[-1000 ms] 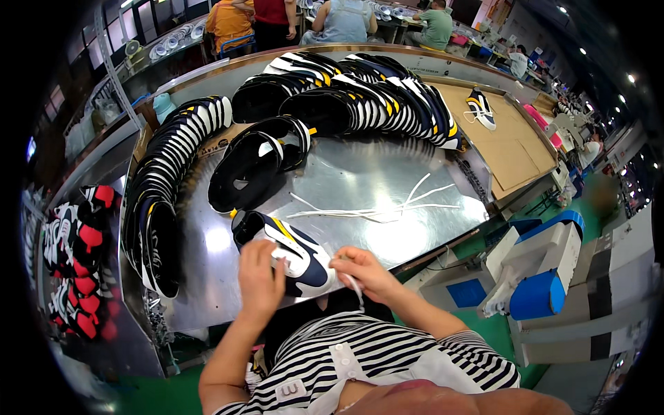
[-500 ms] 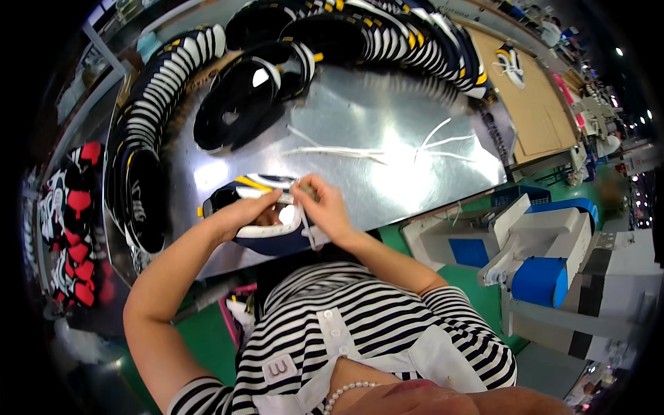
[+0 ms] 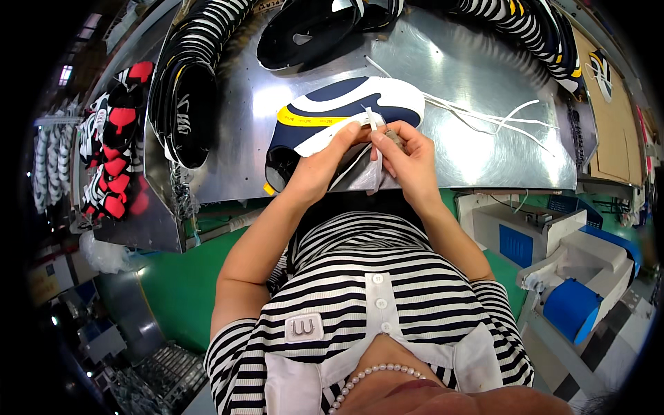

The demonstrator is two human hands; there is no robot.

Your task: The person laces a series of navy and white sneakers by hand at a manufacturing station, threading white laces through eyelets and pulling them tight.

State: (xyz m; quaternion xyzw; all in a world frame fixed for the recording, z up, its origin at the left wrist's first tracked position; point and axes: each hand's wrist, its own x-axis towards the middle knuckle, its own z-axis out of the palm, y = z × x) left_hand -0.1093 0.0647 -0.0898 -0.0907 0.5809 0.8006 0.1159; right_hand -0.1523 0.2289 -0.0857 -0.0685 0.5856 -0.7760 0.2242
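Observation:
A navy shoe upper (image 3: 339, 97) with white swoops and a yellow band lies at the table's near side, its side facing up. My left hand (image 3: 321, 166) is closed on the upper's white edge, thumb on top. Close beside it, my right hand (image 3: 411, 159) pinches a white shoelace (image 3: 374, 149) at the upper's eyelet edge. A small grey-brown piece (image 3: 395, 139) shows between the right fingers; its kind is unclear. The fingertips partly hide where the lace meets the upper.
More white laces (image 3: 484, 117) lie on the metal table (image 3: 242, 131). Nested shoe uppers curve along the left (image 3: 190, 104) and far right (image 3: 546, 41); black-lined uppers (image 3: 311, 34) lie at the back. Red-and-white pieces (image 3: 121, 138) hang at far left. A blue-and-white machine (image 3: 574, 304) stands at right.
The upper has been turned, so its navy, white and yellow side now faces up. My view has shifted, and both hands stay on the upper and lace.

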